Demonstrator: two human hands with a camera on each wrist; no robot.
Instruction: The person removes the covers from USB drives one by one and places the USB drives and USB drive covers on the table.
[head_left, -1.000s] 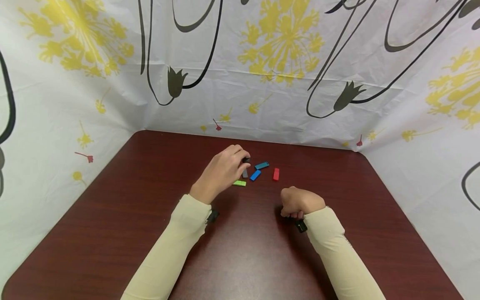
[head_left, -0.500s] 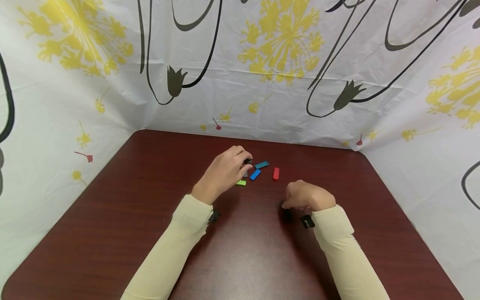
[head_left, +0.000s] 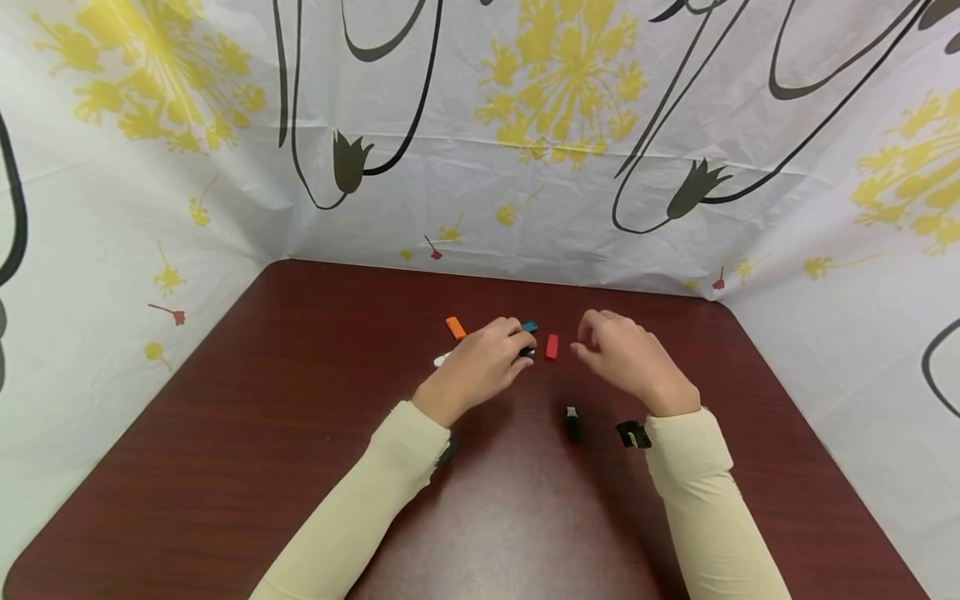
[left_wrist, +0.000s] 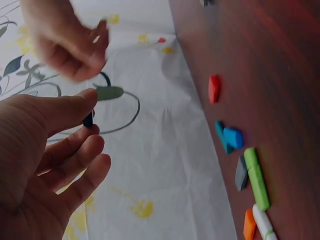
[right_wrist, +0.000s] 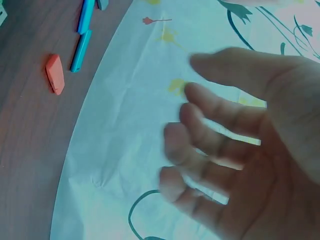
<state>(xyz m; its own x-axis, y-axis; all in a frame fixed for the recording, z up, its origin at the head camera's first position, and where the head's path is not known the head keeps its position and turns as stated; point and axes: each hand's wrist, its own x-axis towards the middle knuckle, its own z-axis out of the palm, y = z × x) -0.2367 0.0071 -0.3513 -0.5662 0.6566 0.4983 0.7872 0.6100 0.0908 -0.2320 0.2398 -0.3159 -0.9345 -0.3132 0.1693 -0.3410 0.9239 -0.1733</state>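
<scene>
My left hand (head_left: 480, 364) is above the group of coloured sticks and pinches a small dark USB stick (left_wrist: 88, 119) between thumb and fingers; most of the stick is hidden. To its right my right hand (head_left: 632, 357) hovers over the table, fingers loosely bent and nothing in them. A black USB stick (head_left: 572, 423), its metal plug pointing away from me, lies on the table nearer to me than the right hand. Closest to the hands lie a red stick (head_left: 552, 347) and a teal stick (head_left: 530, 327).
An orange stick (head_left: 456, 328) and a white stick (head_left: 442, 359) lie left of the left hand. The left wrist view also shows a blue stick (left_wrist: 233, 137), a green one (left_wrist: 257, 178) and a grey one (left_wrist: 241, 173). A patterned white cloth (head_left: 480, 225) surrounds the brown table (head_left: 247, 400).
My right hand has let go of the black USB stick, leaving it on the table, and has moved away forward. My left hand has moved right with the dark stick, uncovering the orange and white ones.
</scene>
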